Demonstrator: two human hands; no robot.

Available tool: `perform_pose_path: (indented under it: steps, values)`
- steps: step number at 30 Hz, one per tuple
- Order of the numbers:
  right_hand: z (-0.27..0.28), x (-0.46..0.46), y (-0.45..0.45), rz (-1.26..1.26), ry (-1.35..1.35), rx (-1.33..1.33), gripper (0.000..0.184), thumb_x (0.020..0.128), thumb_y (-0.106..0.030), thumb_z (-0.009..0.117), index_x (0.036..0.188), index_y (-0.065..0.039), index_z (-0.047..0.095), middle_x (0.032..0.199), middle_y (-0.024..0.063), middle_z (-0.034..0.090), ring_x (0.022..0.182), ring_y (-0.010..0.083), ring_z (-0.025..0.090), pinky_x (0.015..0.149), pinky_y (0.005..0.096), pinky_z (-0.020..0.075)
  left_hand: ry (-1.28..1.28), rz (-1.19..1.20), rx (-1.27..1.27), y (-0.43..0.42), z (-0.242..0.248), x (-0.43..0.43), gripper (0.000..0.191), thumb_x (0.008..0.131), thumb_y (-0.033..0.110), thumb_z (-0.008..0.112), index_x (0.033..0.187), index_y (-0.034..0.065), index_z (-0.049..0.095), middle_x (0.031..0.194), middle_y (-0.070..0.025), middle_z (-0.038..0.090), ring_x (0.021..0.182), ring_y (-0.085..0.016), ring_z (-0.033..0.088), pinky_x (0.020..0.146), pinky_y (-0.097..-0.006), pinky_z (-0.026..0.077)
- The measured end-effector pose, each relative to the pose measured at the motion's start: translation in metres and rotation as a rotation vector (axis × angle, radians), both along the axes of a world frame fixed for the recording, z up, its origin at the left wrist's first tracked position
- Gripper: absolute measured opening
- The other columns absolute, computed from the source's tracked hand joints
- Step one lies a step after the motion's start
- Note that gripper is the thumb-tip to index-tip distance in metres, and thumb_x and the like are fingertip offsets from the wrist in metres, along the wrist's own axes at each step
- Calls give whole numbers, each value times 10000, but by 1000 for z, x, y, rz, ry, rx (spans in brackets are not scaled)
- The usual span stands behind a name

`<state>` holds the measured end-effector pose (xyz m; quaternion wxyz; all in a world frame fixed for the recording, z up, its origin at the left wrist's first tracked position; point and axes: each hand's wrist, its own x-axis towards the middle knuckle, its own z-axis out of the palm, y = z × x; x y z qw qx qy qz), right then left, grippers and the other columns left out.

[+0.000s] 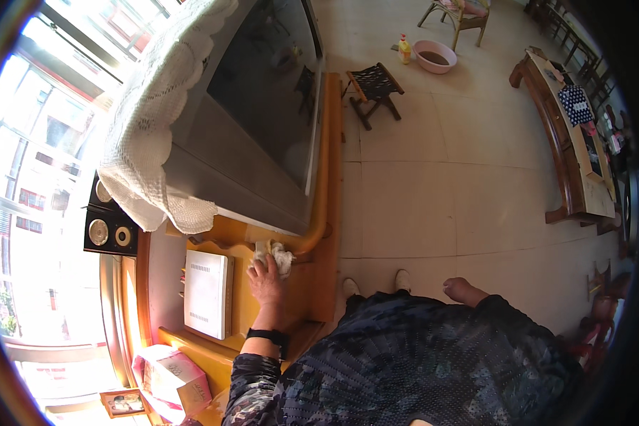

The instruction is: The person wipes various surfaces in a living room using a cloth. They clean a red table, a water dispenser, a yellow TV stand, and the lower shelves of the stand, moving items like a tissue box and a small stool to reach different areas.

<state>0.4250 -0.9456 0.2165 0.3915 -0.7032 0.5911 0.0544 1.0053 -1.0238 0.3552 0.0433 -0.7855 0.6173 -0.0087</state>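
My left hand point(267, 282) presses a crumpled white cloth point(283, 260) against the wooden TV cabinet point(298, 290), near its front edge. Just beyond the cloth stands a large grey CRT television point(234, 181), draped with a white lace cover point(144, 122). A white set-top box or router point(206, 294) lies left of this hand on the cabinet. My right hand point(460, 291) hangs over the tiled floor at my side, its fingers curled. Nothing shows in it, though its palm side is hidden.
Black speakers point(111, 231) stand by the bright window. A pink-and-white box point(173, 381) and a framed photo point(125, 403) sit at lower left. On the floor point(404, 202) are a folding stool point(375, 88), a yellow pump bottle point(404, 50) and a pink basin point(435, 56). A wooden table point(559, 144) is at right.
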Motion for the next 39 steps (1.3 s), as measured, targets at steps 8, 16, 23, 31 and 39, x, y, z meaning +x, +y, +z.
perform_pose_path:
  steps: [8, 16, 23, 31, 39]
  values:
    - [-14, -17, -41, 1, -11, -33, 287, 849, -276, 600, 951, -30, 706, 962, 227, 685, 928, 416, 646, 829, 467, 520, 935, 361, -392, 2, 35, -16, 451, 760, 75, 712, 1197, 93, 599, 1111, -116, 606, 1010, -252, 606, 849, -365, 517]
    - [-34, -58, -88, 207, 52, -79, 224, 811, -229, 597, 842, -22, 676, 897, 219, 679, 866, 417, 643, 780, 483, 519, 743, 48, -1117, -52, 203, -53, 609, 1013, 406, 481, 1435, -18, 371, 1333, -196, 485, 1155, -265, 523, 968, -377, 455]
    - [-23, -82, -76, 135, -29, -118, 232, 832, -257, 609, 820, -31, 661, 867, 219, 670, 841, 422, 644, 759, 485, 523, 816, 157, -1167, -90, 81, -99, 649, 964, 249, 596, 1425, -82, 283, 1422, -223, 395, 1299, -302, 432, 1101, -379, 329]
    - [-14, -139, -38, 79, -12, -184, 205, 845, -239, 619, 854, -39, 663, 860, 214, 662, 852, 422, 638, 769, 491, 516, 883, 441, -359, -75, -74, -83, 561, 900, 158, 575, 1393, -58, 415, 1375, -249, 493, 1271, -355, 502, 1063, -390, 402]
    - [-29, -167, -17, 52, 18, 57, 257, 870, -222, 606, 988, -10, 690, 983, 212, 693, 949, 414, 649, 841, 452, 524, 891, 646, -407, -22, -98, -99, 548, 859, 160, 596, 1389, 62, 497, 1349, -219, 548, 1242, -384, 518, 1018, -449, 432]
